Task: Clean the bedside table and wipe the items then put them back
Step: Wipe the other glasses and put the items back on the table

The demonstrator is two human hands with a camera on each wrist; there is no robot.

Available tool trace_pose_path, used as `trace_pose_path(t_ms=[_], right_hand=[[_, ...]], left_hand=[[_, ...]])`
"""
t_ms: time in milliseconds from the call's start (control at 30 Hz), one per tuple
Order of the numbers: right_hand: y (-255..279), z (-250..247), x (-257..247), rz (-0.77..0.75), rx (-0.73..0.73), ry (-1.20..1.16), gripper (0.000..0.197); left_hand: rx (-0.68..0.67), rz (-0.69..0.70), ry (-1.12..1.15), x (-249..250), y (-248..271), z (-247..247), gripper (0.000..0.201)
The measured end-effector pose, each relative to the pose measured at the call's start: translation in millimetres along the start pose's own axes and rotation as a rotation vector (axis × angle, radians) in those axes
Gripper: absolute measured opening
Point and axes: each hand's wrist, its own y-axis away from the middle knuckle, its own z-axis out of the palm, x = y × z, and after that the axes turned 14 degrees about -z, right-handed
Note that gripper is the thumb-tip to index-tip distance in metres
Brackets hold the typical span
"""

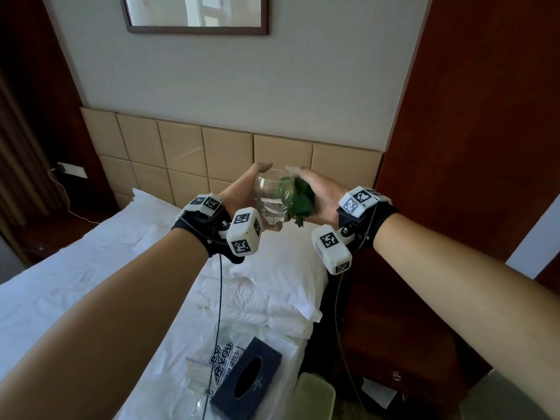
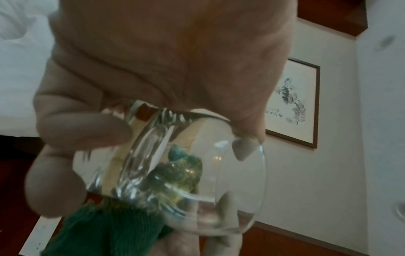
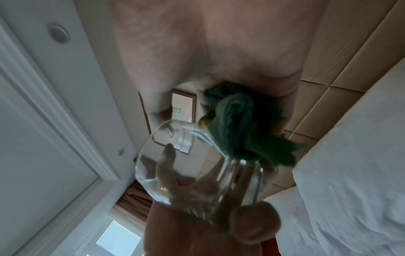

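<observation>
My left hand (image 1: pixel 242 189) grips a clear drinking glass (image 1: pixel 270 199) raised above the bed, fingers curled round its thick base (image 2: pixel 140 155) and thumb on its side. My right hand (image 1: pixel 321 195) holds a bunched green cloth (image 1: pixel 298 199) and presses it against the glass's right side. The right wrist view has the cloth (image 3: pixel 238 129) wedged between palm and glass (image 3: pixel 197 169). In the left wrist view the cloth (image 2: pixel 105 230) shows through and below the glass.
On the white bed (image 1: pixel 91 283) below lie a dark tissue box (image 1: pixel 247 378), a clear plastic bag with print (image 1: pixel 222 356) and another glass (image 1: pixel 225 328). The dark wooden bedside table (image 1: pixel 394 344) stands at the right. A padded headboard (image 1: pixel 227 153) is behind.
</observation>
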Motion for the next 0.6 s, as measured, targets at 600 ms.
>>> trace_pose_path(t_ms=[600], right_hand=[[-33, 9, 12, -0.026, 0.365, 0.089, 0.039]], left_hand=[[0.174, 0.098, 0.236, 7, -29, -10, 0.047]])
